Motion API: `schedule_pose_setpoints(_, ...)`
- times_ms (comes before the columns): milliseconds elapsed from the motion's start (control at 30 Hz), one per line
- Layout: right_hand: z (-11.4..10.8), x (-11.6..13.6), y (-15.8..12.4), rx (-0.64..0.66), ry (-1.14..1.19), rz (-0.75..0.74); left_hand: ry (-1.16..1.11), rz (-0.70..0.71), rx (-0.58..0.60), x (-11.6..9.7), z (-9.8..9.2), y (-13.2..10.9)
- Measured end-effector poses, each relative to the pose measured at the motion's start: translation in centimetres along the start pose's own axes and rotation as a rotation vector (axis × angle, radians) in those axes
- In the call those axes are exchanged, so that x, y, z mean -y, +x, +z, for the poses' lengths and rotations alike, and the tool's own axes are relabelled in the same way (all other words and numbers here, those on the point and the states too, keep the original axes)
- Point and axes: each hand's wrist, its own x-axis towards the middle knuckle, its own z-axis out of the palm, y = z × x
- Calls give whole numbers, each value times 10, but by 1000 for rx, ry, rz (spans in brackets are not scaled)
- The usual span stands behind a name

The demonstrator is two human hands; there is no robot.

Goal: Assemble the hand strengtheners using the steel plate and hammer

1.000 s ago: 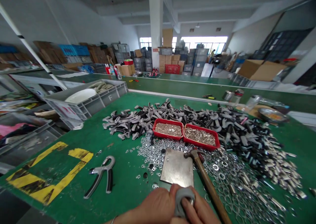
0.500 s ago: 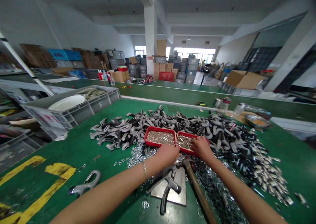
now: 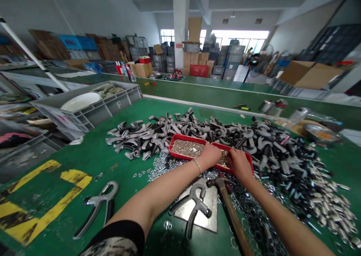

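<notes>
Both forearms reach up from the bottom of the view and meet over a pair of red trays. The left hand (image 3: 208,156), a thin bangle (image 3: 197,166) at its wrist, rests palm down across the join of the trays, while the right hand (image 3: 239,165) presses in from the other side, wrist bent. Between them they hide most of the right tray (image 3: 234,151), leaving only a sliver of its small metal parts (image 3: 223,160) showing. The fingers curl down out of sight, so I cannot tell whether either grip is pinching anything or only lying on the tray. The left tray (image 3: 180,146) sits just beside it, full of similar tiny parts. Both trays sit on a green table (image 3: 126,188), ringed by heaped grey-and-black handle pieces (image 3: 183,130) and loose washers (image 3: 251,214). Below the hands, a hammer (image 3: 232,214) lies beside a steel plate (image 3: 197,212), partly covered by an assembled handle piece (image 3: 194,211).
</notes>
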Motion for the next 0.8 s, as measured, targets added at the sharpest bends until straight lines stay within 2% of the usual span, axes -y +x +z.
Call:
schedule_pose_setpoints(100,-7,3,-3,-43,92,22,-83,-51,-65,2,0,-8)
schedule_pose_setpoints(167,-14,12,-15,-49,165,24,-157,-80,-110,3,-2,-13)
schedule_pose_setpoints(300,-20,48,-63,78,288,-84,-356,-123,-200,1,-9,-27)
schedule_pose_setpoints(400,-12,74,-90,152,296,-169,-503,-89,-266,-2,-14,-52)
schedule_pose_setpoints(467,-5,82,-95,159,267,-197,-619,-78,-313,-4,-15,-79)
schedule_pose_setpoints(533,-2,86,-93,165,230,-217,-836,-143,-355,-1,-14,-114)
schedule_pose_setpoints(633,-2,89,-87,183,171,-240,-1125,-357,-380,12,-10,-171)
schedule_pose_setpoints(733,-5,92,-85,193,94,-253,-1206,-538,-378,28,-7,-224)
schedule_pose_setpoints(800,-6,96,-84,199,32,-268,-1279,-617,-370,35,-7,-251)
